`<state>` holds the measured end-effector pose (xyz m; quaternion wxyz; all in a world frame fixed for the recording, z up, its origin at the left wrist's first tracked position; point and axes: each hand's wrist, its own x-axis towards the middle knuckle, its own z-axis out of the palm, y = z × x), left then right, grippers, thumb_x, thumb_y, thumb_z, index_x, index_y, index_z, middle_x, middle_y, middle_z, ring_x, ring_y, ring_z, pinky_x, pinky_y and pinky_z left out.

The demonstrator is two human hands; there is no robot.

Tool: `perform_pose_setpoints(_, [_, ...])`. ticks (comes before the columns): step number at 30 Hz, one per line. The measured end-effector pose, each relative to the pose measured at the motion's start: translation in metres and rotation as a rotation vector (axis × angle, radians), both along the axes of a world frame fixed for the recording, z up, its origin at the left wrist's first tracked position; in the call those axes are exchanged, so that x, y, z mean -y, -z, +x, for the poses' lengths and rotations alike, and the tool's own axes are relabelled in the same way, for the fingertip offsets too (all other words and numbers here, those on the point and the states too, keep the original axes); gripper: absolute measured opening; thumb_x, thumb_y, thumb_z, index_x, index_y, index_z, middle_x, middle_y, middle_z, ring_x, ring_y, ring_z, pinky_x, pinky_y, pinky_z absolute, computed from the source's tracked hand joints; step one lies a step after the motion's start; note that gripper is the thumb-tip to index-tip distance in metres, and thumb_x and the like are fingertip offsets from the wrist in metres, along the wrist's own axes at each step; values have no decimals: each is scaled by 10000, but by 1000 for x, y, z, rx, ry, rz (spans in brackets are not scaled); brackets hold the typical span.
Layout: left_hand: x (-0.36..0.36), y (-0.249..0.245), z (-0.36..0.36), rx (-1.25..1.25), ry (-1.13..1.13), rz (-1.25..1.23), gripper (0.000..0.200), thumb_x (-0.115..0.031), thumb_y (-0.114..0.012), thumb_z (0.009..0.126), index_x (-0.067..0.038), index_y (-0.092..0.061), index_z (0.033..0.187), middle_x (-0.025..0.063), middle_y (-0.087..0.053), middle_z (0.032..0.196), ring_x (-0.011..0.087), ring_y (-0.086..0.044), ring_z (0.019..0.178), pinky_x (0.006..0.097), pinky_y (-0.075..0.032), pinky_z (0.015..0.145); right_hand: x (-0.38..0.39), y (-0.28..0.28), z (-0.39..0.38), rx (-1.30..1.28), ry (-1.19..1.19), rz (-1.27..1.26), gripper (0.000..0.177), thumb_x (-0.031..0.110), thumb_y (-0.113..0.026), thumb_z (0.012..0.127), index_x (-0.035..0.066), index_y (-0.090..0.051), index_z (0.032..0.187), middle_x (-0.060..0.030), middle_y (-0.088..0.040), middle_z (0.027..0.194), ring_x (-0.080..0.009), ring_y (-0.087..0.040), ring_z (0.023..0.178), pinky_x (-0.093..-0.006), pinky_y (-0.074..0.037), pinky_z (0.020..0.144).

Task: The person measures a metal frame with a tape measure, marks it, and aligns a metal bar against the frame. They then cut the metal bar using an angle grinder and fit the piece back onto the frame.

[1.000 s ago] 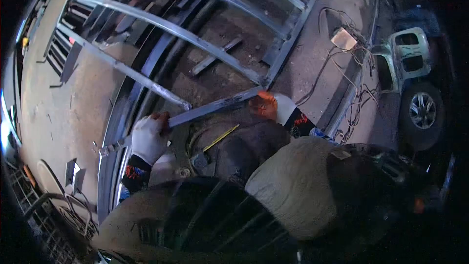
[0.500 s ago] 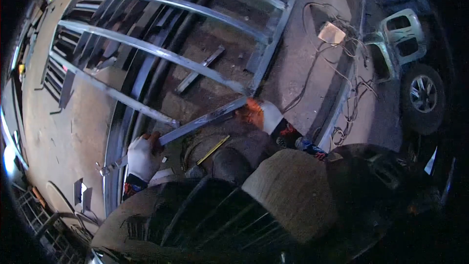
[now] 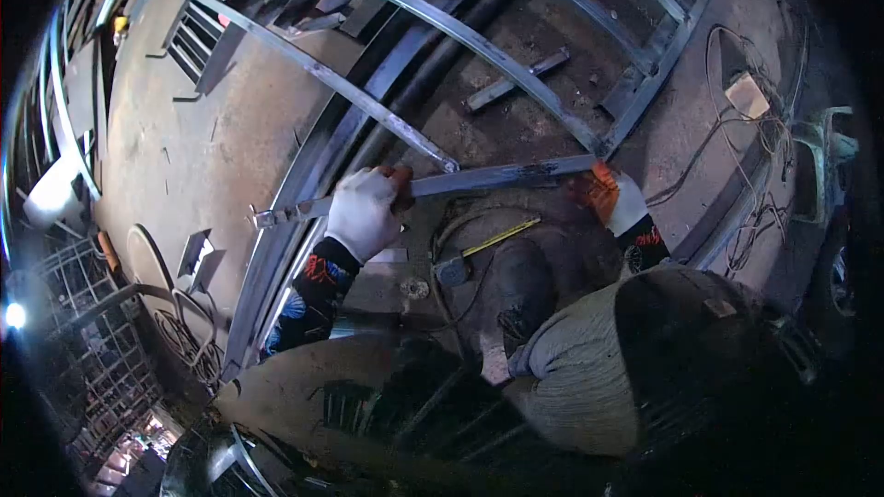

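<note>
A square metal tube (image 3: pixel 497 178) stretches across the middle, its left end poking out past my left hand. My left hand (image 3: pixel 361 213), in a white glove with dark-orange fingers, is closed around it near that end. At the other end my right hand (image 3: pixel 612 198), gloved in white and orange, has its fingers closed on the tube beside the corner of a welded metal frame (image 3: pixel 396 120). The frame's long bars run up and away from me. Below the tube lies a tape measure (image 3: pixel 451 271) with its yellow blade (image 3: pixel 502 236) pulled out.
A short metal piece (image 3: pixel 518 79) lies on the ground under the frame. Cables (image 3: pixel 750 175) and a small block (image 3: pixel 747 96) are at the right, near a vehicle part (image 3: pixel 820 166). A wide metal sheet (image 3: pixel 230 129) fills the left, and a mesh rack (image 3: pixel 101 340) stands lower left.
My view has swung left, so the scene sits farther right. The tube now looks closer to level. Both hands still hold it.
</note>
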<state>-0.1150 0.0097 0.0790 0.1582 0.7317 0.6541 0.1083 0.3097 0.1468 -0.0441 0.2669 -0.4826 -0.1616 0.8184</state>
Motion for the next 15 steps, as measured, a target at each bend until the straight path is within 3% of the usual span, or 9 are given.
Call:
perform_pose_setpoints(2, [-3, -2, 0, -31, 5, -26, 300, -183, -738, 805, -109, -705, 1093, 114, -643, 835, 352, -653, 790, 481, -515, 686, 0, -1, 0, -39, -13, 13, 277, 255, -638, 1018, 34, -638, 1186, -143, -697, 1093, -336, -685, 1029, -521, -567, 904])
perform_pose_setpoints(4, [-5, -4, 2, -20, -21, -108, 320, -101, -681, 767, -88, -703, 1086, 114, -682, 962, 334, -665, 926, 473, -519, 796, 0, -4, -2, -76, -23, 23, 281, 259, -640, 1017, 36, -638, 1189, -140, -698, 1103, -331, -689, 1025, -522, -571, 902])
perform_pose_setpoints(7, [-7, -3, 1, -19, -28, -108, 326, -96, -677, 765, -86, -702, 1090, 116, -682, 955, 336, -667, 932, 478, -520, 791, -1, -3, 0, -14, -5, -27, 285, 260, -637, 1019, 33, -636, 1192, -150, -701, 1104, -330, -695, 1012, -518, -580, 890])
perform_pose_setpoints(10, [-5, 12, -5, 10, 16, 56, 271, -181, -732, 808, -101, -717, 1066, 115, -665, 855, 358, -662, 806, 469, -525, 710, -4, 3, 7, -46, -51, -98, 331, 274, -615, 1033, 0, -634, 1218, -162, -726, 1121, -301, -717, 989, -463, -590, 886])
perform_pose_setpoints(15, [-6, 13, -7, 4, 28, 32, 283, -167, -729, 799, -102, -714, 1074, 115, -665, 874, 344, -665, 812, 469, -525, 708, 3, 3, 3, -50, 25, -29, 307, 264, -661, 1003, 28, -619, 1195, -173, -683, 1146, -339, -697, 1009, -488, -585, 872])
